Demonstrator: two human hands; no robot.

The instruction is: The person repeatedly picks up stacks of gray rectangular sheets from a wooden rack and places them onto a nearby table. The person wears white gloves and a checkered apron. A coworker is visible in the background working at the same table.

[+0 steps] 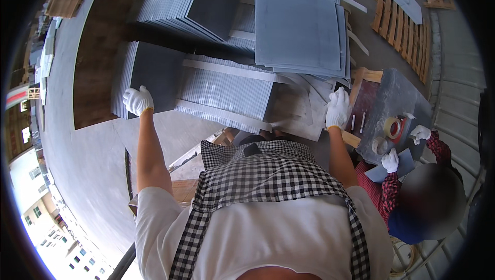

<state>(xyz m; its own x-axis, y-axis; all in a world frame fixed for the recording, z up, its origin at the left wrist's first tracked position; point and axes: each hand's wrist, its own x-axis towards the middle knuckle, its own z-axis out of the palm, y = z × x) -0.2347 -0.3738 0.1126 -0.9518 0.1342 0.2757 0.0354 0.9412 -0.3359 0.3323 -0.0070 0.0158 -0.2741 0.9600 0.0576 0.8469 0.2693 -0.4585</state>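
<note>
My left hand (pixel 137 100), in a white knit glove, is at the near edge of a short row of upright grey tiles (pixel 157 76). Its fingers curl over the edge of the tiles at the row's left end. My right hand (pixel 337 109), gloved too, lies beside a wooden-framed bench (pixel 357 92), with its fingers stretched forward and nothing visible in them. Between my hands runs a long row of tiles on edge (pixel 227 92), with white straps (pixel 232 70) along it. Light sheets (pixel 299 102) lie between that row and my right hand.
A flat stack of square grey tiles (pixel 297 30) stands ahead, beside more upright tiles (pixel 191 2). At right, a co-worker's gloved hands (pixel 390 160) hold a grey tile (pixel 402 169) by a dark worktop (pixel 389 94) with tape rolls (pixel 393 127). A wooden pallet (pixel 402 27) lies far right.
</note>
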